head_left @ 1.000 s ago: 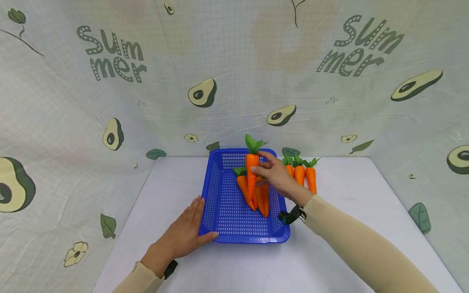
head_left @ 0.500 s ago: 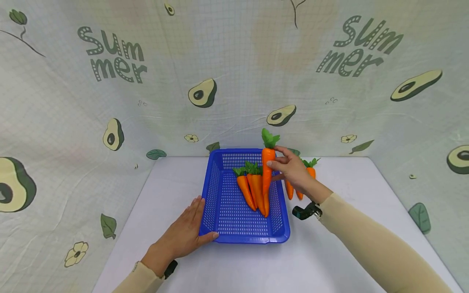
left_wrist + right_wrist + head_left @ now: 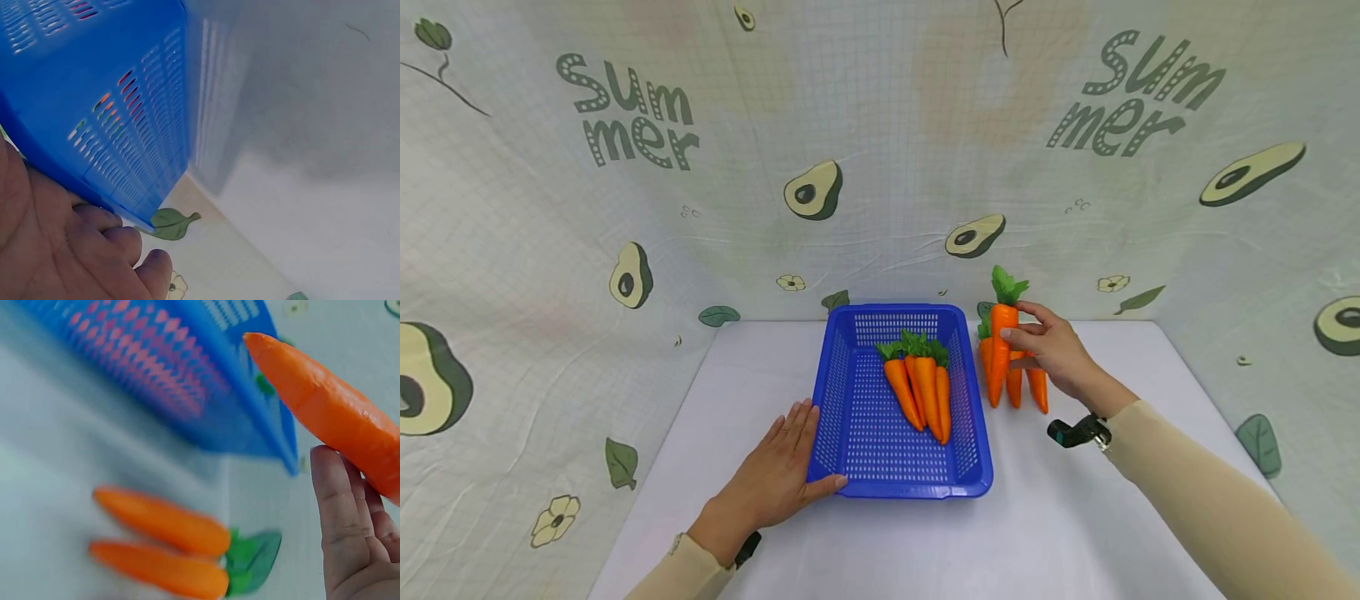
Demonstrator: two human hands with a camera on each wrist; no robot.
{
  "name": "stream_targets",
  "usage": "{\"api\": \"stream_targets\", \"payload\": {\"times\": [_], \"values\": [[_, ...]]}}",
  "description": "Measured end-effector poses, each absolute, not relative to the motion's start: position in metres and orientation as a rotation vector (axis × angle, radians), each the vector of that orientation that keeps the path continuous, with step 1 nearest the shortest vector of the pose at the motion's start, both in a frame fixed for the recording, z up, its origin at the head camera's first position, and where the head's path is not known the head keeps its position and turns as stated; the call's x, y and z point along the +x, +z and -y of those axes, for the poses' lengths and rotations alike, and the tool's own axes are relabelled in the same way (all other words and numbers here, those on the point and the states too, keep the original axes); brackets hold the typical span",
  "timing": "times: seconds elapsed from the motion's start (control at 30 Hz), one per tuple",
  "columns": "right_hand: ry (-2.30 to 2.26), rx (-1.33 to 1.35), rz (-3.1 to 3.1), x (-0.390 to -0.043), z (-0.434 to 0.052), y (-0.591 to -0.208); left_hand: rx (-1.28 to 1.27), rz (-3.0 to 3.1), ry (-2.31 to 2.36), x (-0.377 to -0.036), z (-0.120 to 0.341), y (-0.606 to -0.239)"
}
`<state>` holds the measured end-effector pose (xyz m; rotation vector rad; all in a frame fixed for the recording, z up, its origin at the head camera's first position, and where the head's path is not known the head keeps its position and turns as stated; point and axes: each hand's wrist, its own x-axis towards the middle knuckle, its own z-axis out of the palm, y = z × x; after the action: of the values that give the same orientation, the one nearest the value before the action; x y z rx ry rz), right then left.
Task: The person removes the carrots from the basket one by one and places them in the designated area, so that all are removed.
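Our right hand point(image 3: 1052, 350) pinches a carrot point(image 3: 1000, 350) near its upper end, fingers point(image 3: 1018, 333) curled round it; it hangs almost upright, leaves up and tip down, just right of the blue basket point(image 3: 857, 475) and over the carrots on the counter point(image 3: 1026, 385). The long axis runs top to bottom, so the tip points at the counter point(image 3: 1075, 517) beside that loose group — the right hand is plainly the nearer one. Our left hand point(image 3: 778, 479) lies flat against the basket's near left corner, fingers relaxed and straight, thumb on the front rim. Three carrots point(image 3: 921, 392) lie inside the basket. Half a second ago the held carrot stood over the basket's right edge — it has since moved right, clear of the basket.
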<state>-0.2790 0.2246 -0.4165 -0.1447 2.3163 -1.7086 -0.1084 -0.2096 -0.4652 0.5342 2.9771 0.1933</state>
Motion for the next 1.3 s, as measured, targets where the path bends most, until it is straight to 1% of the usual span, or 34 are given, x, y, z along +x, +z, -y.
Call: {"api": "stream_targets", "payload": {"times": [0.3,0.5,0.63,0.97,1.3], "values": [[-1.622,-0.081,-2.408,-0.29,-0.277,-0.428,0.509,-2.959,0.218,-0.108,0.21,-0.466],[-1.531,-0.101,-2.443,-0.296,-0.302,-0.439,0.485,-2.944,0.236,-0.107,0.209,-0.466],[-1.527,-0.066,-2.428,-0.3,-0.316,-0.449,0.492,-2.944,0.248,-0.107,0.209,-0.465],[-1.498,0.023,-2.457,-0.304,-0.335,-0.464,0.484,-2.934,0.27,-0.107,0.208,-0.465],[-1.454,0.1,-2.44,-0.306,-0.342,-0.486,0.471,-2.916,0.294,-0.107,0.207,-0.465]]}}
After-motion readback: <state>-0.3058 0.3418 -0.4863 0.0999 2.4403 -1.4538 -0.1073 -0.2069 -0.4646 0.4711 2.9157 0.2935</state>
